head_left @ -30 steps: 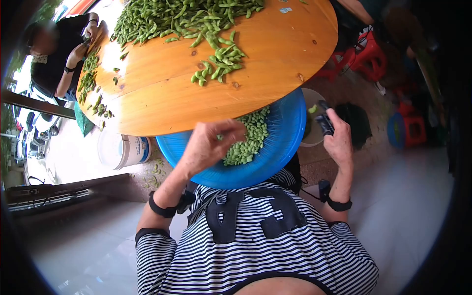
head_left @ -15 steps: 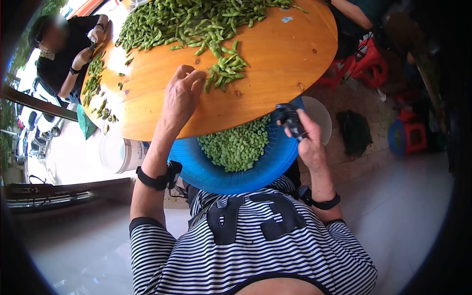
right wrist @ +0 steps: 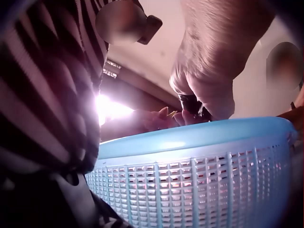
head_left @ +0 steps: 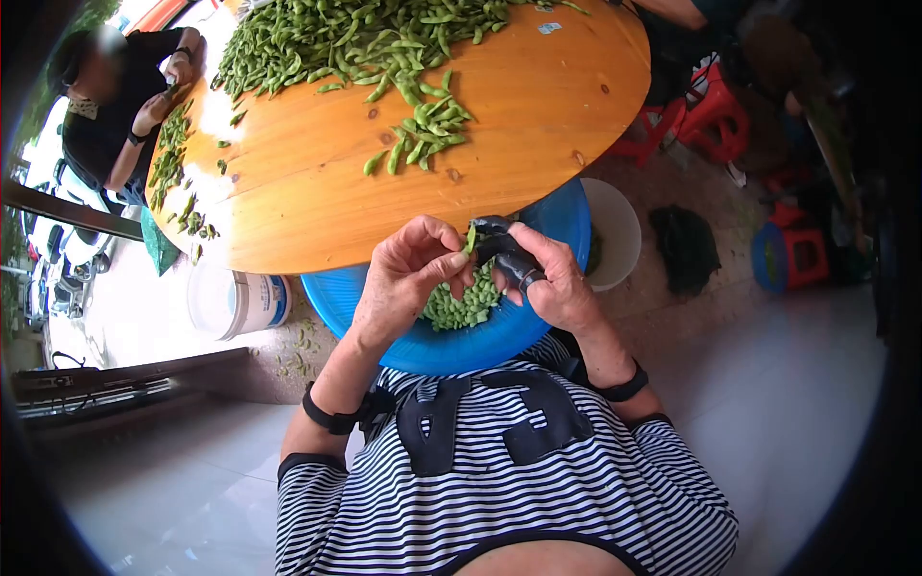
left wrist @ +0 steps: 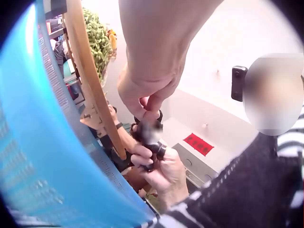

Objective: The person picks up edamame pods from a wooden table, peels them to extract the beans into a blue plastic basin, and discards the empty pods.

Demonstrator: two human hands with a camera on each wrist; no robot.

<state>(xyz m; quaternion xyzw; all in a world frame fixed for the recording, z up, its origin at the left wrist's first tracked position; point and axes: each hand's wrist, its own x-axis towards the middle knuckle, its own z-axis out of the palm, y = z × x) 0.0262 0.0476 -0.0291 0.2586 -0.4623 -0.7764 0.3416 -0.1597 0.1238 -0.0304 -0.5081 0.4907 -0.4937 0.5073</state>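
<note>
Over the blue basket [head_left: 423,353], my left hand [head_left: 399,278] pinches a green pod [head_left: 471,240] between thumb and finger. Close beside it my right hand [head_left: 562,283] grips a black hand tool [head_left: 509,257], whose end meets the pod. Shelled green beans [head_left: 456,309] lie in the basket beneath both hands. In the left wrist view the left hand [left wrist: 152,88] reaches to the black tool [left wrist: 151,135], held by the right hand [left wrist: 164,175]. In the right wrist view the right hand [right wrist: 209,71] is above the basket rim [right wrist: 199,130].
The wooden table [head_left: 317,197] bears a large pile of pods [head_left: 327,38] and a smaller group [head_left: 432,130]. Another person [head_left: 106,115] sits at its left. A white bucket [head_left: 235,302] stands left of the basket, a pale tub [head_left: 619,235] right. Red stools [head_left: 715,120] stand farther right.
My left hand has come back from the pods on the table to above the basket, now with a pod. My right hand has moved left with the tool to meet it.
</note>
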